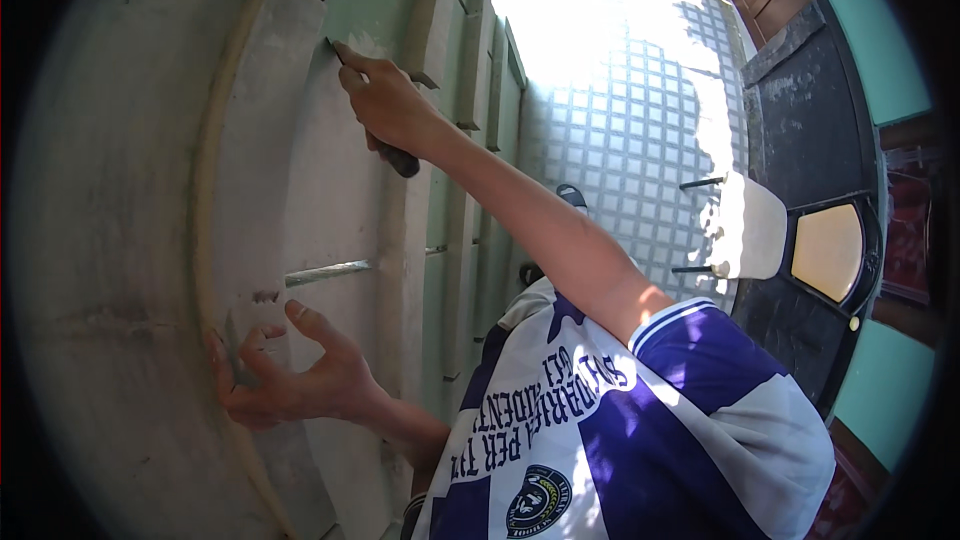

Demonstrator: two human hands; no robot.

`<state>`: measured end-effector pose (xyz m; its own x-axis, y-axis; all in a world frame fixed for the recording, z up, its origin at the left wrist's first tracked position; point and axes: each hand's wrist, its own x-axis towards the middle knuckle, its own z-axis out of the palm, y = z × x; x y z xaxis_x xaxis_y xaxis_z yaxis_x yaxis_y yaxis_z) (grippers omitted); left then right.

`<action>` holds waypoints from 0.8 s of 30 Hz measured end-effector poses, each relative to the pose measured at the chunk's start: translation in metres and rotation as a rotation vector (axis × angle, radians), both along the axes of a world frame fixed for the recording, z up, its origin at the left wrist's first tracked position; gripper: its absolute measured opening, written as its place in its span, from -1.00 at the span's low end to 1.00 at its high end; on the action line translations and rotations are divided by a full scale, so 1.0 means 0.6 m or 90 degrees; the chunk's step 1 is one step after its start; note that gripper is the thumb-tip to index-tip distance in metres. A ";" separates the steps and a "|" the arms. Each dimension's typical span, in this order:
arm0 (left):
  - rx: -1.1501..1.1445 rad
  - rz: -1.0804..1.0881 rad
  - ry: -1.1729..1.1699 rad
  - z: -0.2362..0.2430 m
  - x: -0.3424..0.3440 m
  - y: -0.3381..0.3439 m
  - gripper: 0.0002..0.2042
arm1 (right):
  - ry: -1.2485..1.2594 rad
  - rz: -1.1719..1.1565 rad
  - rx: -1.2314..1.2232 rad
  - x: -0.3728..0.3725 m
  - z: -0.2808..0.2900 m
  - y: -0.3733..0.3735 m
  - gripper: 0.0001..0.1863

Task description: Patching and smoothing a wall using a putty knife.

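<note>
My right hand (392, 105) is closed around the dark handle of a putty knife (403, 162). Its thin blade points away from me and meets a green panel (375, 0), close to a pale smeared patch. Lower down, my left hand (310, 375) has its thumb apart and its other fingers bent around a thin flat grey piece (240, 368), partly hidden by them. That hand is beside a long pale board (255, 140) with a rounded edge. A small dark smudge (265, 296) marks the board just above the thumb.
Raised green strips (472, 70) run alongside the panel. Past them lies a checkered tile floor (620, 120) in bright sun. At right stand a white-seated stool (752, 225), a chair with a tan pad (828, 252) and a long black surface (810, 130). A sandalled foot (572, 196) shows below my arm.
</note>
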<state>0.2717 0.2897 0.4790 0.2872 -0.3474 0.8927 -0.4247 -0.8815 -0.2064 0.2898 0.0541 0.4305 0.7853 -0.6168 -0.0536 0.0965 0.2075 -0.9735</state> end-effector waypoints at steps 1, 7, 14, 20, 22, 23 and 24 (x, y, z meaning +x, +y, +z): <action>0.001 0.004 0.011 -0.001 -0.003 0.002 -0.71 | 0.012 0.023 -0.007 -0.012 -0.003 0.015 -0.46; -0.006 0.000 0.018 0.008 -0.016 -0.005 -0.70 | 0.027 0.016 0.008 0.003 -0.034 -0.008 -0.46; -0.026 0.017 0.067 0.006 -0.022 -0.005 -0.73 | -0.056 -0.061 0.419 -0.049 -0.138 -0.081 -0.46; -0.112 -0.134 0.089 -0.007 -0.035 -0.015 -0.71 | -0.200 0.054 0.864 -0.115 -0.210 -0.070 -0.80; -0.155 -0.246 0.054 -0.060 -0.039 -0.016 -0.69 | -0.186 0.054 0.813 -0.126 -0.201 -0.048 -0.73; -0.200 -0.355 0.018 -0.093 -0.045 -0.022 -0.65 | -0.170 0.056 0.761 -0.131 -0.194 -0.038 -0.65; -0.149 -0.397 0.118 -0.128 -0.057 -0.038 -0.61 | -0.167 0.054 0.756 -0.138 -0.190 -0.029 -0.65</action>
